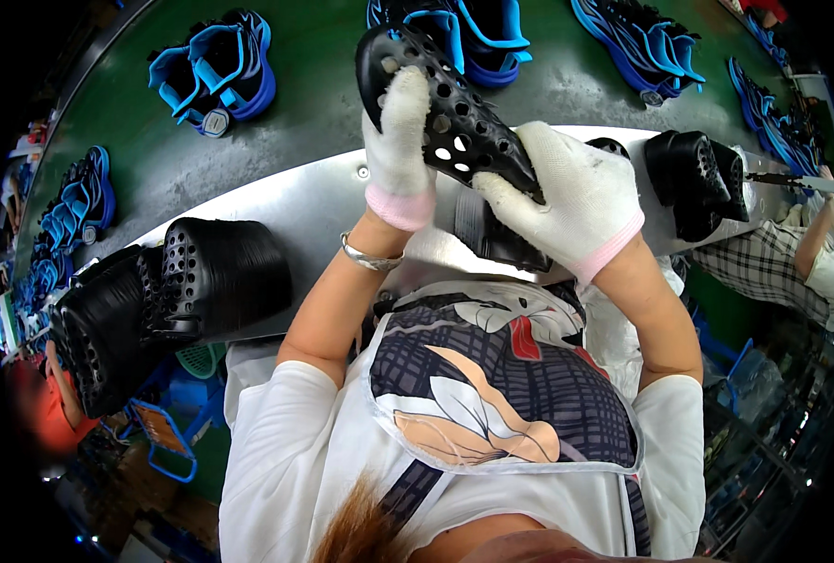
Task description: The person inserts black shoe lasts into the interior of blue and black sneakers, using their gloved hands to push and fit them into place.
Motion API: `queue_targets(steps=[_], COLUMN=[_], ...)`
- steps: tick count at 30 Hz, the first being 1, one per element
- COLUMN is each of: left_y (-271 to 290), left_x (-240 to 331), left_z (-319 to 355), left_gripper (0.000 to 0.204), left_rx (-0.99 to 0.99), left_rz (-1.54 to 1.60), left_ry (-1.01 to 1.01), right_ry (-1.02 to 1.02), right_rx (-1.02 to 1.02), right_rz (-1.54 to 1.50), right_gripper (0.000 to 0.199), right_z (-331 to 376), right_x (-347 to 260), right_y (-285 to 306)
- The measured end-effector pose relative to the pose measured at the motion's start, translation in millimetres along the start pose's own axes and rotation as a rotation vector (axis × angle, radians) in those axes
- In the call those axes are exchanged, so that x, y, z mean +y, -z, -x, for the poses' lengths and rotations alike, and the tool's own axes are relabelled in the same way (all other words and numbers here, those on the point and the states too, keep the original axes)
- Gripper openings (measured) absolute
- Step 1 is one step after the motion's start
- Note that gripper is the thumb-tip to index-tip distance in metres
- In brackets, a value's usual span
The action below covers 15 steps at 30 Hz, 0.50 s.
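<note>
Both my hands wear white knit gloves with pink cuffs. Between them, above the metal ledge, is a black perforated insole (459, 117) held at a slant, with large round holes through it. My left hand (400, 141) grips its left side, thumb lying on top. At its lower right end my right hand (567, 192) pinches it, with the thumb on the near edge; the fingers behind are mostly hidden. Beneath my right hand, partly covered, lie more black insoles (506, 246).
Pairs of black-and-blue sports shoes (224, 70) stand along a green conveyor belt (313, 103). Nested stacks of black insoles (224, 272) sit on the metal ledge (332, 178) at left, with another stack (694, 178) at right. Other people work at both sides.
</note>
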<state>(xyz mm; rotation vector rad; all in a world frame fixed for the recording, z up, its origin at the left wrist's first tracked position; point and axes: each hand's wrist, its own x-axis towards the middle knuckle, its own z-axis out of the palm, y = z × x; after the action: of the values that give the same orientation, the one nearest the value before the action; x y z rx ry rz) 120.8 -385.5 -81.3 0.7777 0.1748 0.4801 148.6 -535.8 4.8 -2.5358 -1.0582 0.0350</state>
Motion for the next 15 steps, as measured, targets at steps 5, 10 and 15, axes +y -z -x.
queue_targets(steps=[5, 10, 15], left_y=[25.4, 57.3, 55.6], left_x=[-1.6, -11.7, -17.3], left_z=[-7.9, -18.7, -32.5], left_gripper=[0.040, 0.032, 0.035], left_rx=[-0.104, -0.027, -0.331], left_rz=[-0.338, -0.649, -1.157], left_ry=[0.186, 0.093, -0.218], right_ry=[-0.064, -0.191, -0.230], right_rx=[-0.219, -0.468, -0.687], right_rz=[0.080, 0.153, 0.108], right_gripper=[0.045, 0.054, 0.061], right_z=[-17.2, -58.5, -113.5], right_x=[17.1, 31.6, 49.4], right_y=[8.7, 21.5, 26.0])
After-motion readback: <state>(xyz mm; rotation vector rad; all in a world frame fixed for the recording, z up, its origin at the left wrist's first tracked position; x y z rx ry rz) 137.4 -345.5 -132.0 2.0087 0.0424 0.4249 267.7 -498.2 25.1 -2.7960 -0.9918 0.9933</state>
